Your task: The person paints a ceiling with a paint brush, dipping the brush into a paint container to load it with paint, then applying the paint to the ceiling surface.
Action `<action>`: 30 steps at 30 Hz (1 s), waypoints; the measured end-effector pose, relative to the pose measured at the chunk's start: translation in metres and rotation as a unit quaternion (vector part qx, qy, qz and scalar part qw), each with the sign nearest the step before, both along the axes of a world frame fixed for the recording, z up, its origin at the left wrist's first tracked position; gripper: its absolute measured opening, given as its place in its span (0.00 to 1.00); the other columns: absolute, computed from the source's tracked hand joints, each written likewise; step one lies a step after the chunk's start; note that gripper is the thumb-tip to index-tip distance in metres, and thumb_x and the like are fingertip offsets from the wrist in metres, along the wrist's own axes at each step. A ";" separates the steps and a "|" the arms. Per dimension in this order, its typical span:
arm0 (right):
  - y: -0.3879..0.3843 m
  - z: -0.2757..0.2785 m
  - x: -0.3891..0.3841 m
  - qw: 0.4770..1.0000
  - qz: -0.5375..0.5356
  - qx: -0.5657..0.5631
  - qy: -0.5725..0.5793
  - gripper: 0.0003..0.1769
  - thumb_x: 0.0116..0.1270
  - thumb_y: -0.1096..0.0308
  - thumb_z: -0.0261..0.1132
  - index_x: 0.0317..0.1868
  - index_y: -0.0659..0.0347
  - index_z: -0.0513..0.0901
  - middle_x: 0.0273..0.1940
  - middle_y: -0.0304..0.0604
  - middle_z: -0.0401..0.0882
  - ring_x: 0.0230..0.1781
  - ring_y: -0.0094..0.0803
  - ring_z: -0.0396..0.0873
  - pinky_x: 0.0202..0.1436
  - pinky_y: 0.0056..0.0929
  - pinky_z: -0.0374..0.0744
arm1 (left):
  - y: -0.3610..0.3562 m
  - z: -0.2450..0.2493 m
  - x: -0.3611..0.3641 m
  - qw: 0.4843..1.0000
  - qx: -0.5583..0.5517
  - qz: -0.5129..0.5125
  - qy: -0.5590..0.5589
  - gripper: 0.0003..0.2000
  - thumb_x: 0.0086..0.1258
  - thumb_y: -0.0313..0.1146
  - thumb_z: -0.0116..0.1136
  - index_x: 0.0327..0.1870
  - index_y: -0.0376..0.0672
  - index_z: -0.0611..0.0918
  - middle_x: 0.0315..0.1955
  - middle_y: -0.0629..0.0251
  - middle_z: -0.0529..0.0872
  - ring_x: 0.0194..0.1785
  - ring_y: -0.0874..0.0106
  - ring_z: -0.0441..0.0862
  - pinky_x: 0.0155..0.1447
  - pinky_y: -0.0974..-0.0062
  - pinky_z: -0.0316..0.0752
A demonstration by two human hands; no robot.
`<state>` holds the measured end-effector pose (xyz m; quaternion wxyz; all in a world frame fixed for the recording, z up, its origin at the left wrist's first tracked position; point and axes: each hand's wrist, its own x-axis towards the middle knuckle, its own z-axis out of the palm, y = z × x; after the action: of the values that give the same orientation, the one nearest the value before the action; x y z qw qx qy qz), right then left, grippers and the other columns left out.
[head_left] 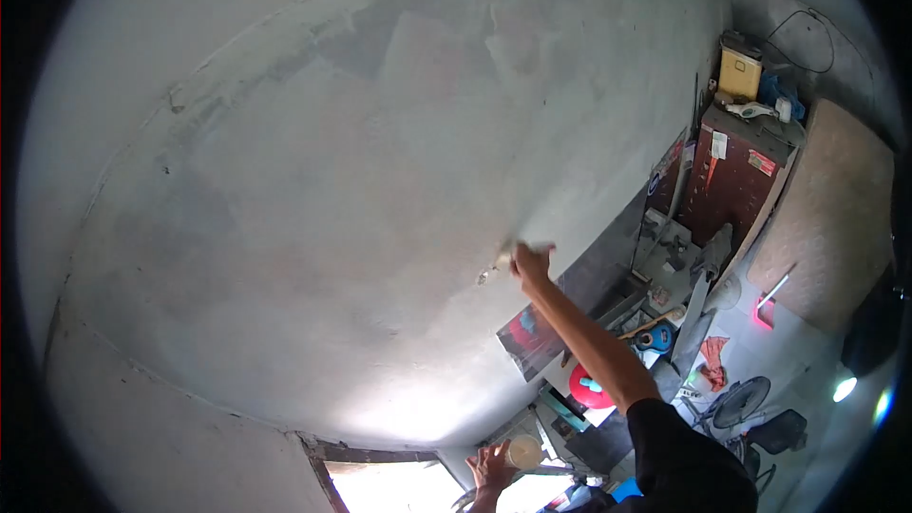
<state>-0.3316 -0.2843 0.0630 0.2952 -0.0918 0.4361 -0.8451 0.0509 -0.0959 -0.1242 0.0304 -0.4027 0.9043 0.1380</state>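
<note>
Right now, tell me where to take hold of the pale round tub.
Wrap fingers around the bare round wall of the tub, coming from the side opposite the left hand, which cups its other side.

The wall is matt grey plaster, smooth in broad patches, rough and chipped near its edges. The sleeve is black cloth. The cup in the left hand looks like pale matt plastic. The cabinet is dark wood. The right hand's tool is too small to tell.
</note>
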 end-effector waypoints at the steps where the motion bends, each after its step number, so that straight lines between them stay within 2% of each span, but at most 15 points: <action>1: -0.008 0.049 -0.003 0.997 -0.013 -0.056 -0.058 0.11 0.60 0.68 0.58 0.24 0.53 0.64 0.15 0.33 0.65 0.11 0.22 0.65 0.10 0.24 0.62 | 0.000 -0.002 0.000 1.000 -0.016 -0.007 -0.026 0.37 0.44 0.55 0.70 0.60 0.66 0.71 0.53 0.74 0.75 0.59 0.67 0.69 0.58 0.44 0.56; 2: -0.009 0.097 0.001 0.988 -0.062 -0.142 -0.004 0.13 0.62 0.65 0.60 0.22 0.53 0.67 0.15 0.33 0.65 0.12 0.22 0.66 0.12 0.24 0.64 | 0.003 -0.001 0.001 0.999 -0.017 -0.008 -0.026 0.37 0.44 0.55 0.70 0.60 0.66 0.71 0.53 0.74 0.75 0.59 0.67 0.69 0.58 0.44 0.56; 3: -0.004 0.153 0.004 0.993 -0.064 -0.097 0.028 0.11 0.63 0.62 0.62 0.28 0.56 0.72 0.18 0.34 0.69 0.13 0.23 0.67 0.14 0.25 0.68 | 0.001 0.000 -0.002 0.999 -0.027 -0.007 -0.037 0.37 0.43 0.56 0.70 0.60 0.66 0.71 0.53 0.74 0.75 0.58 0.67 0.69 0.57 0.44 0.56; 5: 0.020 0.256 0.012 0.979 -0.015 -0.191 0.071 0.10 0.66 0.61 0.62 0.34 0.58 0.74 0.28 0.36 0.73 0.21 0.23 0.72 0.24 0.24 0.75 | 0.002 -0.004 -0.001 0.999 -0.042 0.001 -0.021 0.38 0.42 0.58 0.70 0.60 0.66 0.72 0.52 0.74 0.75 0.57 0.67 0.70 0.57 0.43 0.57; 9: 0.006 0.335 0.001 0.903 0.095 -0.399 0.131 0.12 0.67 0.59 0.61 0.34 0.59 0.73 0.25 0.36 0.69 0.23 0.24 0.70 0.26 0.28 0.74 | 0.001 -0.023 0.005 0.999 -0.043 0.013 -0.018 0.38 0.41 0.58 0.70 0.60 0.65 0.72 0.52 0.74 0.76 0.57 0.67 0.71 0.56 0.44 0.57; 10: 0.000 0.336 0.001 0.910 0.091 -0.385 0.124 0.12 0.67 0.58 0.61 0.34 0.58 0.73 0.24 0.35 0.68 0.22 0.24 0.69 0.26 0.29 0.73 | -0.002 -0.060 0.014 0.986 -0.155 -0.013 0.063 0.38 0.41 0.58 0.70 0.60 0.64 0.72 0.52 0.74 0.76 0.57 0.67 0.71 0.56 0.44 0.57; 11: -0.003 0.333 -0.001 0.917 0.086 -0.371 0.116 0.13 0.67 0.57 0.61 0.34 0.58 0.72 0.24 0.35 0.66 0.22 0.24 0.67 0.26 0.30 0.72 | -0.006 -0.181 0.045 0.954 -0.261 -0.040 0.143 0.39 0.41 0.58 0.70 0.60 0.64 0.72 0.52 0.74 0.76 0.57 0.67 0.71 0.56 0.44 0.57; 12: -0.010 0.309 -0.006 0.926 0.082 -0.345 0.127 0.13 0.68 0.56 0.60 0.36 0.58 0.72 0.24 0.34 0.65 0.22 0.23 0.65 0.27 0.29 0.71 | -0.003 -0.134 0.041 0.955 -0.257 -0.043 0.140 0.39 0.41 0.58 0.70 0.60 0.64 0.72 0.52 0.74 0.76 0.57 0.67 0.71 0.56 0.44 0.57; 14: -0.025 0.223 -0.018 0.945 0.063 -0.298 0.119 0.14 0.68 0.55 0.60 0.38 0.57 0.72 0.24 0.32 0.63 0.23 0.21 0.63 0.27 0.26 0.67 | 0.002 -0.020 0.003 0.999 -0.013 0.028 0.030 0.39 0.41 0.56 0.71 0.60 0.63 0.72 0.52 0.73 0.77 0.57 0.67 0.71 0.56 0.45 0.57; 17: -0.029 0.056 -0.032 0.981 0.007 -0.194 0.017 0.17 0.66 0.51 0.61 0.41 0.55 0.73 0.25 0.30 0.62 0.26 0.18 0.61 0.29 0.22 0.64 | 0.002 -0.015 0.000 0.999 -0.008 0.031 0.021 0.38 0.41 0.54 0.71 0.59 0.62 0.73 0.51 0.72 0.77 0.56 0.67 0.71 0.57 0.44 0.57; 19: -0.003 -0.029 -0.023 0.998 -0.055 -0.021 0.016 0.19 0.66 0.49 0.61 0.35 0.57 0.72 0.19 0.31 0.64 0.14 0.20 0.60 0.19 0.20 0.59 | 0.001 -0.001 -0.004 0.999 -0.007 0.031 -0.008 0.38 0.42 0.53 0.71 0.60 0.62 0.71 0.52 0.72 0.77 0.56 0.67 0.71 0.57 0.43 0.57; 20: 0.002 -0.106 -0.030 0.996 -0.034 -0.001 0.084 0.18 0.67 0.50 0.58 0.30 0.56 0.71 0.16 0.32 0.64 0.11 0.21 0.60 0.14 0.20 0.57 | -0.001 -0.003 -0.005 1.000 0.000 0.030 -0.011 0.38 0.42 0.53 0.71 0.60 0.62 0.71 0.52 0.72 0.77 0.56 0.67 0.71 0.57 0.43 0.57; 22: 0.030 -0.191 -0.019 0.988 0.026 0.148 -0.039 0.19 0.68 0.52 0.56 0.24 0.55 0.69 0.16 0.34 0.65 0.12 0.21 0.64 0.12 0.21 0.58 | -0.001 -0.011 -0.002 0.999 -0.011 0.032 0.011 0.38 0.42 0.52 0.71 0.60 0.62 0.71 0.51 0.72 0.77 0.56 0.66 0.71 0.57 0.42 0.56; 26: 0.050 -0.194 0.019 0.958 -0.073 0.181 -0.211 0.18 0.67 0.56 0.55 0.22 0.55 0.69 0.16 0.34 0.66 0.12 0.21 0.65 0.11 0.20 0.59 | 0.001 0.005 -0.005 0.999 -0.013 0.028 0.020 0.38 0.42 0.53 0.71 0.60 0.61 0.71 0.49 0.70 0.78 0.55 0.65 0.72 0.55 0.46 0.58; 30: -0.001 -0.074 0.001 0.970 -0.067 0.115 -0.206 0.14 0.66 0.61 0.59 0.24 0.56 0.70 0.17 0.34 0.66 0.12 0.20 0.64 0.11 0.19 0.58 | -0.001 0.009 -0.005 0.998 0.006 0.023 0.053 0.36 0.43 0.54 0.71 0.57 0.60 0.73 0.49 0.70 0.78 0.56 0.65 0.72 0.54 0.48 0.59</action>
<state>-0.3310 -0.2851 -0.0106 0.3294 0.1481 0.4654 -0.8080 0.0456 -0.0969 -0.1152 -0.0180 -0.4155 0.8943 0.1652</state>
